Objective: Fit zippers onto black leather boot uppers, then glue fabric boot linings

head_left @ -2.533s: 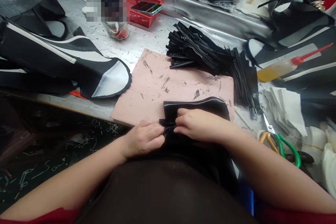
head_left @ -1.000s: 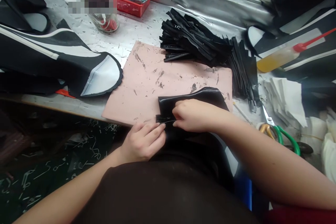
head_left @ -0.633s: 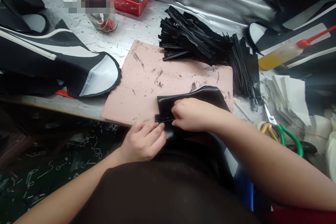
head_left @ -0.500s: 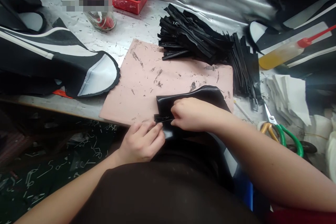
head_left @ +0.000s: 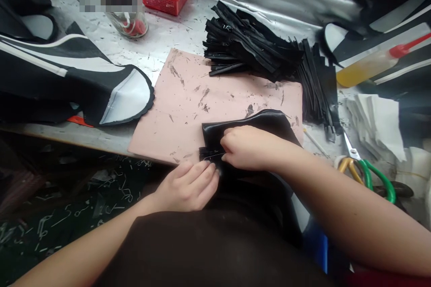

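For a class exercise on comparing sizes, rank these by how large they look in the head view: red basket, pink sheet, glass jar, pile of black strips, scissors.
1. Pink sheet
2. Pile of black strips
3. Red basket and scissors: too close to rank
4. Glass jar, partly hidden
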Demonstrator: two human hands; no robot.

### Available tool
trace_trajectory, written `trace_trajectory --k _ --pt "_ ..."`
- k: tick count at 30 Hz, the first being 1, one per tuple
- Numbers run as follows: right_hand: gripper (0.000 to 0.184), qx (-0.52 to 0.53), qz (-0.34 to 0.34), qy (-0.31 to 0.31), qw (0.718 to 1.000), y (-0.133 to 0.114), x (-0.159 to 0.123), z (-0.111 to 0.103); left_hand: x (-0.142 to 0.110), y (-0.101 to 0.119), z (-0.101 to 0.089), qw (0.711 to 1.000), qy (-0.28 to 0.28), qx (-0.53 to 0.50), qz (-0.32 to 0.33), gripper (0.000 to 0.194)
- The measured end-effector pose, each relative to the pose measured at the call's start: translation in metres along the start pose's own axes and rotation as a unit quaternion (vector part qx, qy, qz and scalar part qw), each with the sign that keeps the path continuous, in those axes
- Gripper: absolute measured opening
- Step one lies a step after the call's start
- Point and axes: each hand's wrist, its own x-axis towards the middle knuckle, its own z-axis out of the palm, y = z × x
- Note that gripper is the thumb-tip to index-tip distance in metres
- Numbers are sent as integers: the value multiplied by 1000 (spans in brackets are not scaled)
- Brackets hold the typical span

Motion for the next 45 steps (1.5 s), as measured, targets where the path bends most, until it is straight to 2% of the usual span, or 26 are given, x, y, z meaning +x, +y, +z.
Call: trace_trajectory --k 8,12,16,21,25,32,42,45 --pt "21 -13 2 3 1000 -1 1 4 -4 2 3 997 -68 -27 12 26" --pt "23 -16 4 10 1000 -2 -3 3 0 3 2 995 -97 -7 17 26" --pt "30 -30 15 5 999 5 -17 -4 2 3 2 995 -102 0 15 24" --pt "21 33 5 -25 999 17 -29 -12 1 1 3 995 -97 2 12 25" --pt "19 49 40 -12 998 19 -24 -11 2 -2 4 996 -89 7 12 27" --pt "19 -2 68 6 998 15 -14 -2 5 -1 3 994 -106 24 1 33" --pt "22 -27 64 22 997 10 -13 5 12 3 5 985 -152 73 20 35" --pt "24 -39 61 22 997 10 -17 2 19 3 5 985 -142 93 37 29"
